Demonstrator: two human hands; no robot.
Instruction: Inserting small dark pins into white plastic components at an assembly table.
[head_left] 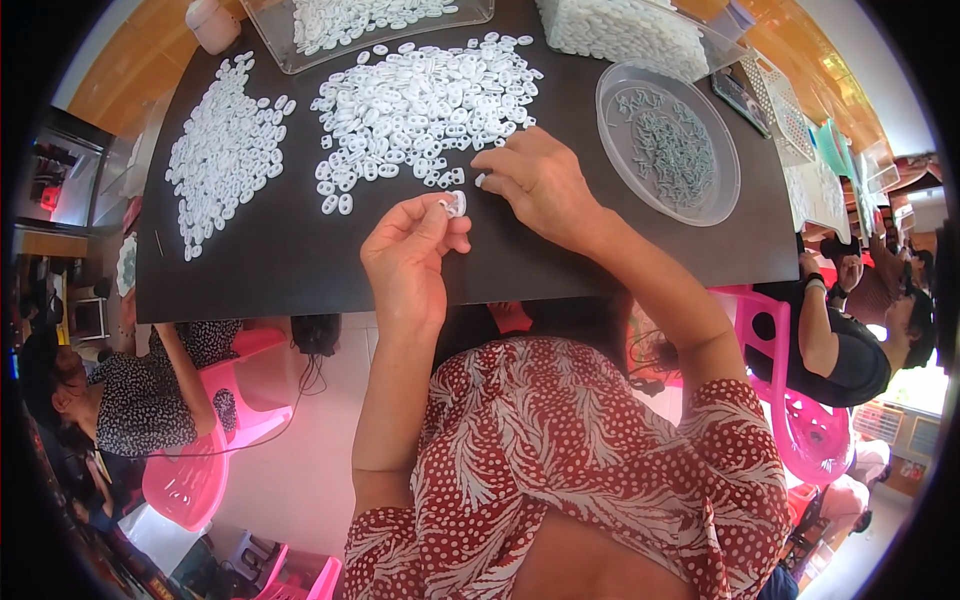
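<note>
My left hand [405, 255] is raised near the front edge of the dark table, its thumb and fingers pinching a small white oval plastic piece [458, 204] with holes in it. Just to the right, my right hand [552, 188] is closed in a pinch, and a bit of white [480, 181] shows at its fingertips; its exact kind is too small to tell. Beyond both hands spreads a large pile of similar white two-hole pieces [425, 100]. To the right lies a round clear plastic tray [612, 165] holding many small grey screws [672, 150].
A second spread of white pieces [225, 150] covers the table's left side. Clear bins of white pieces [290, 62] [620, 40] stand along the far edge. A phone [741, 103] lies at the far right. People sit on pink chairs [190, 485] at both sides.
</note>
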